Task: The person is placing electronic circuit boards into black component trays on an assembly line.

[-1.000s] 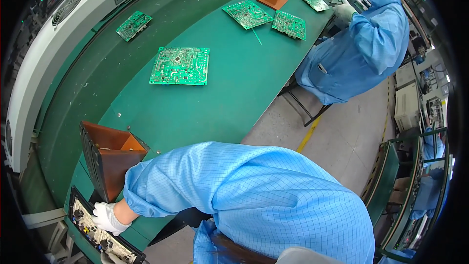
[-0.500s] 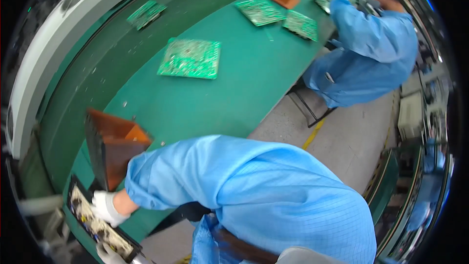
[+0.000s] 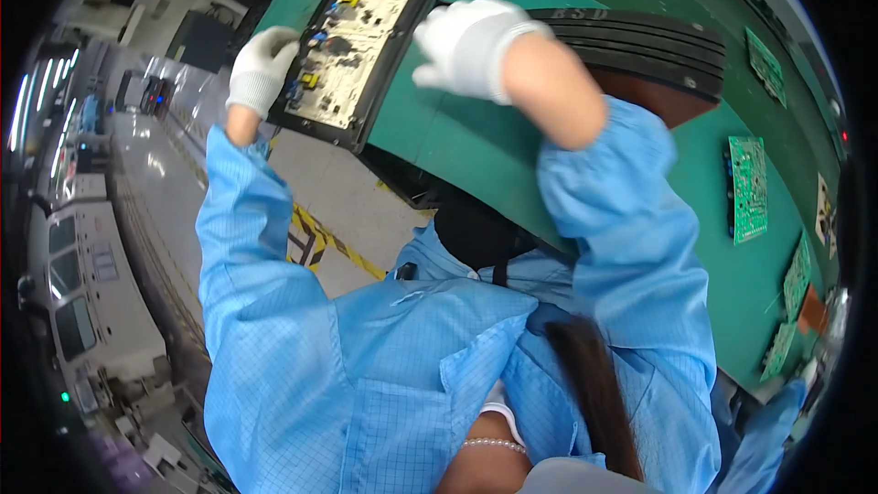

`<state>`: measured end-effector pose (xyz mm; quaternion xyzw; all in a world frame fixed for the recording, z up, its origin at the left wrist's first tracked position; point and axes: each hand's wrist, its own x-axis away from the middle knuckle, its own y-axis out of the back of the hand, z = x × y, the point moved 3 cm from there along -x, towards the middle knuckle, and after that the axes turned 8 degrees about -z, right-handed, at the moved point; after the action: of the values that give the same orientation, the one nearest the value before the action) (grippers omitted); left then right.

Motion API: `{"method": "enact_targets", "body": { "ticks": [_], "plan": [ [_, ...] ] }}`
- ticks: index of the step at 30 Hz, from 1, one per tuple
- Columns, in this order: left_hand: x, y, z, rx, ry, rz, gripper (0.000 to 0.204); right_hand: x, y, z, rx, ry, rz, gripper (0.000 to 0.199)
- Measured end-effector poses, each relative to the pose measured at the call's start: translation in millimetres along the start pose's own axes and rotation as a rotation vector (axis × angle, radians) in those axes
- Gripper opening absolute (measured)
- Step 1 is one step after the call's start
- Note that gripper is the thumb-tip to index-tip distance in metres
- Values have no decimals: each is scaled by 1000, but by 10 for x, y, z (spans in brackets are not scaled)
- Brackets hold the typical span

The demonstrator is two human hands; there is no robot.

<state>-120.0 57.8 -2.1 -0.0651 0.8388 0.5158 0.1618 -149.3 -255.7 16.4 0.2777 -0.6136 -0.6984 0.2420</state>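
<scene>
A black tray point(image 3: 322, 131) carrying a beige circuit board point(image 3: 357, 41) with coloured parts lies on the edge of the green table point(image 3: 457, 142), partly overhanging the floor. My left hand point(image 3: 261, 69), in a white glove, grips the tray's left edge. My right hand point(image 3: 471, 41), also gloved, hovers with curled fingers just beside the tray's right edge; motion blur hides whether it touches the tray. Blue coat sleeves cover both my arms.
A black ribbed bin point(image 3: 640, 41) with a brown inside stands behind my right forearm. Several green circuit boards point(image 3: 748, 187) lie along the table to the right. Grey floor with a yellow-black stripe point(image 3: 334, 240) lies below the tray; machines point(image 3: 78, 302) stand at left.
The view has swung round sharply toward the tray. My left hand stays on the tray, which now fills the top of the view, and my right hand has come up beside it.
</scene>
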Motion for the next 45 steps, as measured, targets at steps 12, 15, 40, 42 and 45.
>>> {"method": "enact_targets", "body": {
  "ticks": [12, 15, 40, 42, 45],
  "plan": [
    [-593, -682, -182, -201, -61, -8, 49, 1026, 1295, -187, 50, -96, -662, 41],
    [-640, -746, -230, -331, -21, 46, 49, 1036, 1264, -236, 46, -45, -654, 41],
    [-429, -757, -591, -695, -289, -358, 34, 1158, 1236, -333, 35, -140, -731, 42],
    [-405, -595, -739, -652, -342, -435, 32, 1199, 1179, -337, 44, -146, -725, 42],
    [-315, -465, -888, -379, -503, -468, 29, 1309, 962, -375, 91, -95, -798, 37]
  ]
}}
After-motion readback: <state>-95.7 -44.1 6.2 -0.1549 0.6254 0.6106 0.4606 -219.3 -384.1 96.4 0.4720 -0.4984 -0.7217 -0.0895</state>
